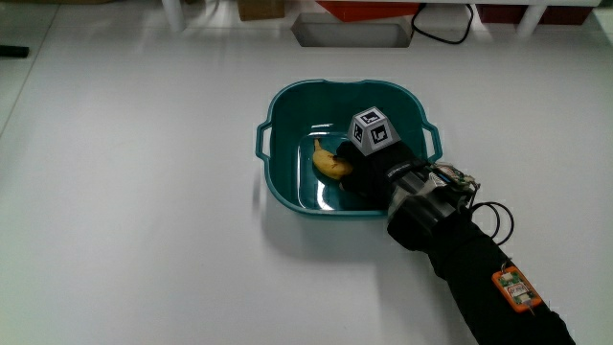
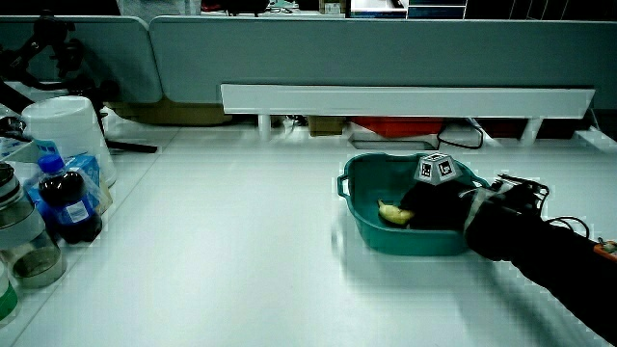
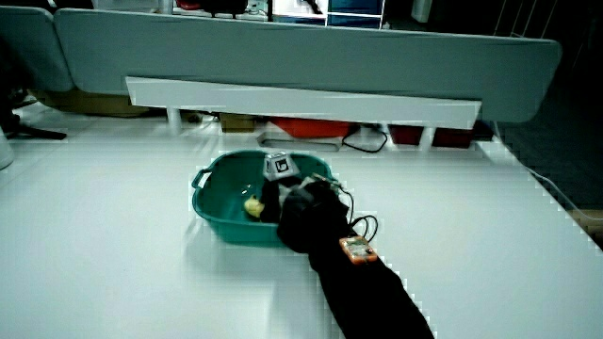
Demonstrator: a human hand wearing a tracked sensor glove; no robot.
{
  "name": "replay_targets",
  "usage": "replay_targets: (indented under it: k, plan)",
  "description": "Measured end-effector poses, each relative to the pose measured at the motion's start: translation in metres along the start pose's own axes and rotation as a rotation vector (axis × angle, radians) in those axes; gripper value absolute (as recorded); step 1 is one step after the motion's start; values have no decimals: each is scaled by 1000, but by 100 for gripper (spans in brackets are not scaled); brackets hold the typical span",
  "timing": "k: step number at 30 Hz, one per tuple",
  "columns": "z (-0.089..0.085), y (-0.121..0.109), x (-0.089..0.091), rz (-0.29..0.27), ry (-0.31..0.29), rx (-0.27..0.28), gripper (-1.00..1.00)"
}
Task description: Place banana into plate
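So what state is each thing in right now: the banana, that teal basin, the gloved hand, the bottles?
Banana: unpeeled, lying inside the basin, the hand against it.
Basin: upright on the table, holding the banana.
Hand: reaching down into the basin at the banana; grip not visible.
Bottles: upright at the table's edge, caps on.

Hand (image 2: 431,200) and banana (image 2: 393,214) in plate (image 2: 362,214)

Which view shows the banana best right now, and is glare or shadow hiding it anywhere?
Main view: banana clear in the teal plate, beside the hand; faint sheen on the plate floor only. A side view: banana visible, dim. A side view: hand and forearm mask most of the banana.
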Motion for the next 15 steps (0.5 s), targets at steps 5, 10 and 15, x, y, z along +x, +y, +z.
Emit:
replay_targets:
  k: [5, 10, 15]
  plan:
    - [1, -3, 8, -35, 49, 34, -39]
    - [8, -5, 9, -44, 44, 39, -67]
    - [19, -17, 14, -21, 93, 91, -94]
